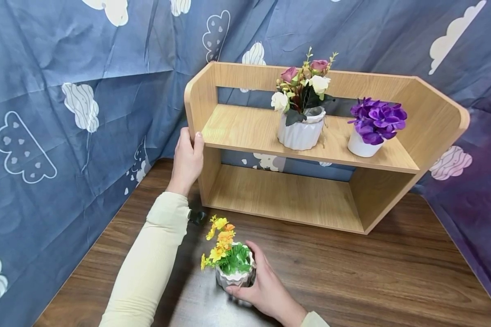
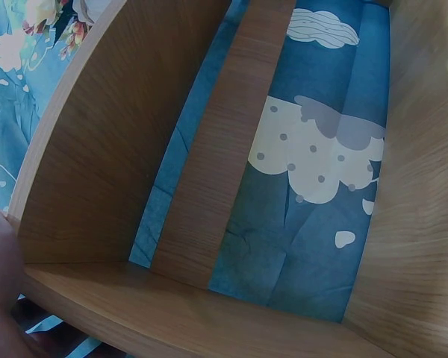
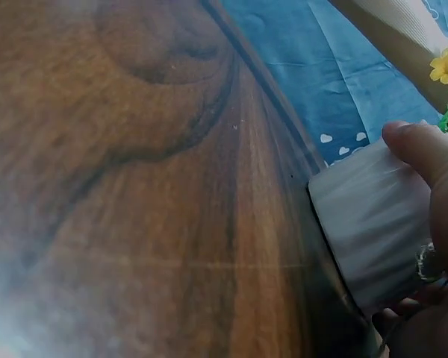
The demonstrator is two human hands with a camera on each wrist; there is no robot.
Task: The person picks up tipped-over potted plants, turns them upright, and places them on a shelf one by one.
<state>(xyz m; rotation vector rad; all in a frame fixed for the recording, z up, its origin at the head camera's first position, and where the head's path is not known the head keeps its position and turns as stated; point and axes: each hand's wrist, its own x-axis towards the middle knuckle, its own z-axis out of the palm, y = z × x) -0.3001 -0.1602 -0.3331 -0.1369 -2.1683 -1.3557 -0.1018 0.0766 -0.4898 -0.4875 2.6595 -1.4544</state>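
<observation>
In the head view my left hand [image 1: 187, 159] grips the left side panel of a two-tier wooden shelf [image 1: 245, 129], near its middle board. Low in the same view, my right hand [image 1: 268, 288] holds a ribbed white pot of yellow and orange flowers [image 1: 225, 247], thumb on the near side and fingers round the far side. The right wrist view shows this white pot [image 3: 373, 216] close to the table surface; whether it touches cannot be told. On the upper board stand a white pot with pink and white roses [image 1: 301, 129] and a small white pot of purple flowers [image 1: 366, 143].
The shelf's lower board [image 1: 286, 195] lies behind the yellow flowers. Dark wooden table [image 1: 393, 272] extends to the right and front. A blue cloth with cloud prints [image 1: 118, 113] hangs behind and at both sides. A small black object [image 1: 196, 217] is by my left wrist.
</observation>
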